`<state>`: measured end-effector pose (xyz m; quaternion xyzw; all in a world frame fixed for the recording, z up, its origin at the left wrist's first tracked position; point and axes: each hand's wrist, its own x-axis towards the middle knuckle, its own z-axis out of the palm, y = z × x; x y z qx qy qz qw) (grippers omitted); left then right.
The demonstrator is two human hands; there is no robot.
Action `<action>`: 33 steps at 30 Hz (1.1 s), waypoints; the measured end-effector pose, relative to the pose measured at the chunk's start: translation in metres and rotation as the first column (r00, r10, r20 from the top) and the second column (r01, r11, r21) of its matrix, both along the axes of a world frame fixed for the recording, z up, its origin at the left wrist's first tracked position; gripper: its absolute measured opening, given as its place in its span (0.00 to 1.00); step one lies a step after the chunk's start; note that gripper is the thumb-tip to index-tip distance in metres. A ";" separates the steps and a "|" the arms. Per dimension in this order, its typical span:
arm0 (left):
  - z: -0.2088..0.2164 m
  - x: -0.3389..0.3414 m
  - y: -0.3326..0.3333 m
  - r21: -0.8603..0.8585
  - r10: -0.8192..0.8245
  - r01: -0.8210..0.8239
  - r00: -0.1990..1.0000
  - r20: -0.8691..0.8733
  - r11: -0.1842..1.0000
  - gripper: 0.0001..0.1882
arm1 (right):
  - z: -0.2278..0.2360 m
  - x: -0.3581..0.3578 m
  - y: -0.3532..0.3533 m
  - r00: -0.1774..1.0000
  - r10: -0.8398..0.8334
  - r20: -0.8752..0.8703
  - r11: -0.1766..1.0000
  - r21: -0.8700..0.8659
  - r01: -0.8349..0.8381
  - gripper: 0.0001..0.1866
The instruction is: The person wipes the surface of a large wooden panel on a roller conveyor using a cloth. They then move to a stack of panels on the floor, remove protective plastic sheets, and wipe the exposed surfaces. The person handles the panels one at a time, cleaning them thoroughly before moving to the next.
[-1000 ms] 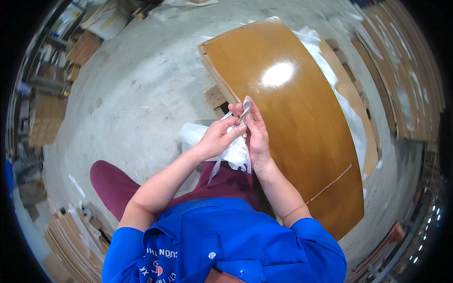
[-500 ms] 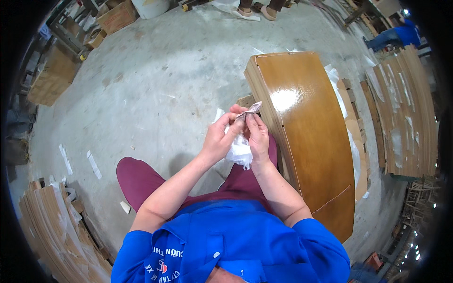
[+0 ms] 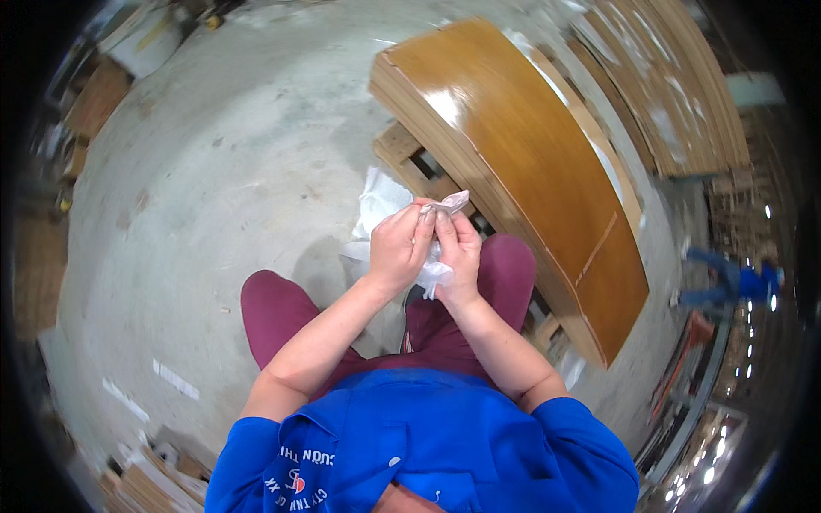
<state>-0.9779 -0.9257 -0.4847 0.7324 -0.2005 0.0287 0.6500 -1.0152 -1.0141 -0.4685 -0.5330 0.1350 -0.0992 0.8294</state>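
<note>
Both hands meet in front of my knees, pinching a small folded pinkish-grey sheet [image 3: 453,203] between thumbs and fingers. My left hand [image 3: 395,250] is closed at its left side. My right hand [image 3: 461,250] is closed around its lower part. The sheet's pointed end sticks out above the fingertips. Below the fingers, a crumpled white sheet [image 3: 436,274] shows against my right hand; whether the hand holds it I cannot tell. More thin white wrapping [image 3: 380,202] spreads behind my left hand, low by the pallet.
A stack of boards with a glossy brown top [image 3: 522,128] lies on a wooden pallet [image 3: 398,150] to my right. Another board stack [image 3: 676,94] stands farther right. White strips [image 3: 175,379] lie on the concrete floor. A white bucket [image 3: 145,43] stands far left. A person [image 3: 744,282] is at the far right.
My view has turned to the right, so the brown stack sits higher and farther left in it. Both hands keep hold of the folded sheet. More white wrapping shows behind my left hand.
</note>
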 end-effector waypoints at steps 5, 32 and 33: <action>-0.005 -0.025 -0.012 -0.600 -0.688 0.404 0.622 -0.373 0.690 0.23 | 0.012 -0.046 -0.029 0.998 -0.056 -0.005 0.997 -0.045 0.056 0.14; -0.015 -0.248 -0.228 -0.189 -0.588 0.558 0.787 -0.189 0.808 0.10 | -0.025 -0.305 -0.199 0.946 -0.318 0.058 0.925 -0.199 0.323 0.20; -0.016 -0.259 -0.244 -0.196 -0.567 0.535 0.799 -0.199 0.822 0.10 | -0.026 -0.313 -0.213 0.947 -0.315 0.068 0.924 -0.204 0.323 0.20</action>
